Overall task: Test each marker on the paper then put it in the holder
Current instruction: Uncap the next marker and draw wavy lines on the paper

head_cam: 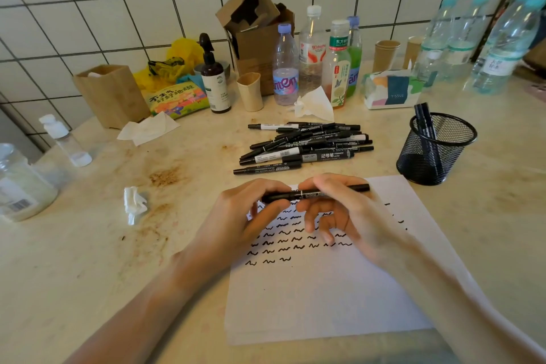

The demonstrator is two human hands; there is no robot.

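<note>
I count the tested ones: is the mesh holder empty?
Not empty: the mesh holder has at least two black markers standing inside, leaning against its rim.

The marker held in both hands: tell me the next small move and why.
Probably pull the cap off with the left hand. Both hands grip the marker level above the paper, the right hand on the barrel, and no bare tip shows. The last row of squiggles is short, so a fresh test mark likely goes there before the mesh holder.
</note>
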